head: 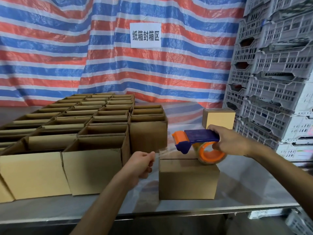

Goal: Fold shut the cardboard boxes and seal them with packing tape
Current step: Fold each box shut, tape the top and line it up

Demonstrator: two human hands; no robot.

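The striped tarp point(67, 48) hung behind everything, and stacked crates point(271, 82) walled off my right side. The steel surface point(245, 184) carried all the work. Across its left half stood the open boxes point(84, 133) in tight rows with their flaps up, packed side by side, I judge, so I could take one at a time.

Straight ahead, clear of those rows, sat the shut box point(188, 178). Its flaps were folded flat with the seam running across the top, and it stood alone so I had room to run tape over it. A far box point(218, 118), also shut, stood back by the crates, probably set aside as done, though I could not make out tape on it.

My right hand point(227, 139) held the dispenser point(199, 139) over the shut box's top. Its fingers point(215, 146) were curled round the orange core of the roll, and the blue cover lay under my palm. Whether the roll touched the cardboard I could not tell.

My left hand point(142, 162) was closed like a fist just beside the box's upper left corner, its fingers point(149, 156) pinching the free end of the tape point(162, 151). The clear strip, blurred and nearly see-through, ran taut from there to the dispenser's mouth. I held it stretched so it would go down flat, without wrinkles. By my reckoning it was not yet pressed on the seam.
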